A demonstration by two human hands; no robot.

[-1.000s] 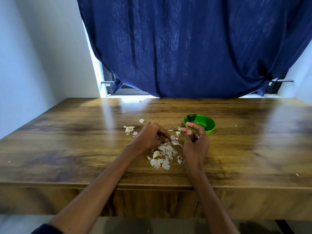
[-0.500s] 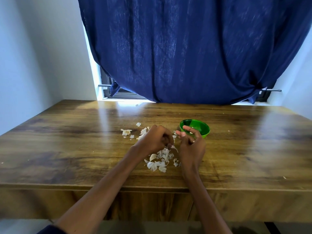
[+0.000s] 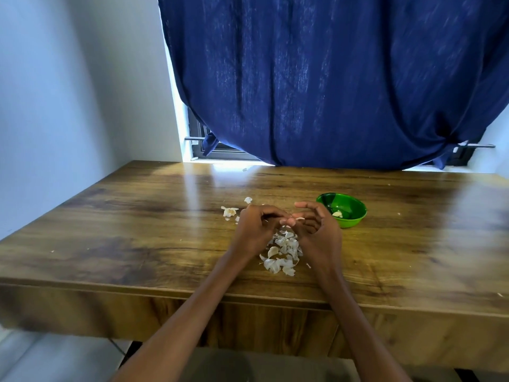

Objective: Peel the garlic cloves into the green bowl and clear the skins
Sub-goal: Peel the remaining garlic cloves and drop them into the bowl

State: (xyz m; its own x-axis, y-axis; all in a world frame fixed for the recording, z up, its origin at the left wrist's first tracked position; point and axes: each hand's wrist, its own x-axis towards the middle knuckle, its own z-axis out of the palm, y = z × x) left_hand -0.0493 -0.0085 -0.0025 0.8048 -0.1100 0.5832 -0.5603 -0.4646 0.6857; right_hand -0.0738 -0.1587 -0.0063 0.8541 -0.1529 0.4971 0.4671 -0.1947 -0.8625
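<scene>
Both hands have drawn together since a moment ago. Left hand (image 3: 254,230) and right hand (image 3: 316,230) meet fingertip to fingertip above the heap of white papery garlic skins (image 3: 283,252) on the brown wooden tabletop (image 3: 137,230), each grip pinching a small pale garlic clove (image 3: 299,218). Just right sits the small round green bowl (image 3: 355,216), one peeled clove (image 3: 337,214) inside.

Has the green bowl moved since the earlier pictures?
No. The green bowl keeps its place, beyond and right of the skin pile; only the camera shifted.

green bowl (image 3: 344,209) holding clove (image 3: 337,214), skins (image 3: 283,253) piled
</scene>
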